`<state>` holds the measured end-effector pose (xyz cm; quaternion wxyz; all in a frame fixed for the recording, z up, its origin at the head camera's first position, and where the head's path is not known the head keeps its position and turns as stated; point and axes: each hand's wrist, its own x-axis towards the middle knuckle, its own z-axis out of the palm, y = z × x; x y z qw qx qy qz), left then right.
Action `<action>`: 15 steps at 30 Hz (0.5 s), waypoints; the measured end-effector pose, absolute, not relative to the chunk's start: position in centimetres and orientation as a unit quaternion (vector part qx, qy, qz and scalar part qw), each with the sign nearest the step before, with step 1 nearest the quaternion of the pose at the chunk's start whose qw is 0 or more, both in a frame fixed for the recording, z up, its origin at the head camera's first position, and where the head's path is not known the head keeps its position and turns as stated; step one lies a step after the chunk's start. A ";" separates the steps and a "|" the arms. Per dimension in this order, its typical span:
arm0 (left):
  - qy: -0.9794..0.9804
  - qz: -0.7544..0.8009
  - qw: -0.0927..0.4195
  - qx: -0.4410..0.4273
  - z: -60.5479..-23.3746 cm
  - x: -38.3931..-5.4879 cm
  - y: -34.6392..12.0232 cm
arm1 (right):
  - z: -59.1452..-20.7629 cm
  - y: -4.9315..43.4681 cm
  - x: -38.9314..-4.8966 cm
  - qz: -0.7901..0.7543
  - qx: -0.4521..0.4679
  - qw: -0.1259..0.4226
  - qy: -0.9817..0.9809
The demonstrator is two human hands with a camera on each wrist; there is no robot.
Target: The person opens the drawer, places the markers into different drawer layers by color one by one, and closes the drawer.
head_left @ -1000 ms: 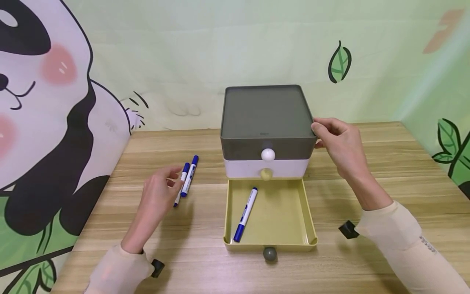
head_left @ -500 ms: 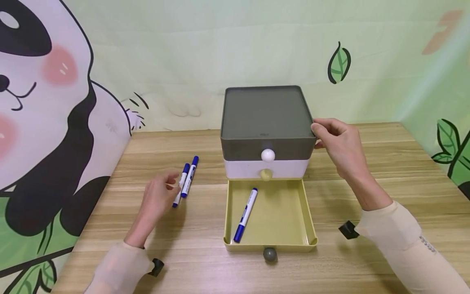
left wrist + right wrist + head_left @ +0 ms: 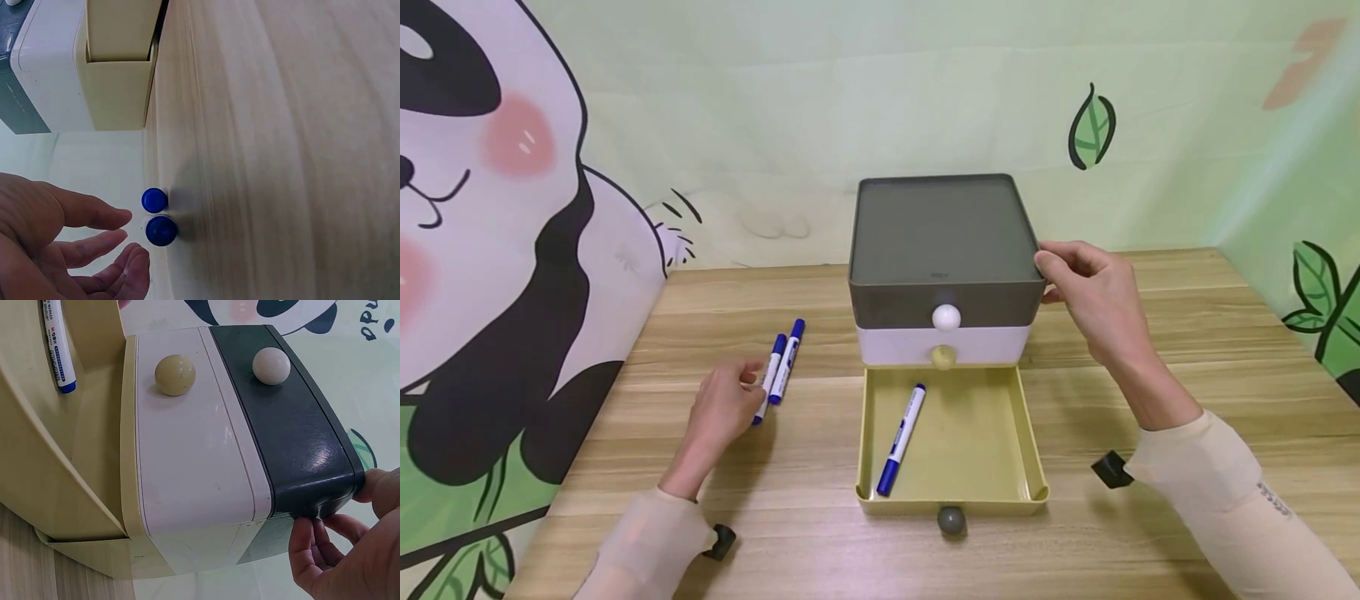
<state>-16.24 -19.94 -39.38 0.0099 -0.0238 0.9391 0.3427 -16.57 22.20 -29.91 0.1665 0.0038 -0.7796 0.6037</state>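
Note:
In the head view my left hand (image 3: 721,407) hovers over the lower end of a blue-capped marker (image 3: 773,365). A second marker (image 3: 787,362) lies beside it on the table. The left wrist view shows thumb and fingers apart, near the markers' blue ends (image 3: 161,231), with nothing held. My right hand (image 3: 1097,300) holds the right edge of a stacked drawer box (image 3: 946,229), thumb at the dark top and curled fingers against the side. The yellow bottom drawer (image 3: 977,442) is pulled out, and another marker (image 3: 904,433) lies in it.
The upper dark and white drawers are pushed in, with a white knob (image 3: 946,317) and a yellow knob (image 3: 943,357). A grey knob (image 3: 951,521) juts from the pulled-out drawer's front. Behind the wooden table (image 3: 805,542) hangs a panda-print backdrop (image 3: 760,125).
My left hand has drawn slightly down and toward me beside the markers, its fingers still free. The right hand, drawer box and markers have stayed in place.

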 end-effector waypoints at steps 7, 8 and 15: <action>0.944 0.326 0.030 -0.038 -39.6 -16.5 -20.1 | -29.9 22.2 -16.6 0.604 0.004 0.167 -0.780; 0.945 0.323 0.031 -0.039 -39.6 -16.5 -20.1 | -29.9 22.2 -16.6 0.604 0.005 0.167 -0.779; 0.952 0.301 0.037 -0.042 -39.8 -16.8 -20.3 | -30.0 22.2 -16.6 0.608 0.005 0.165 -0.776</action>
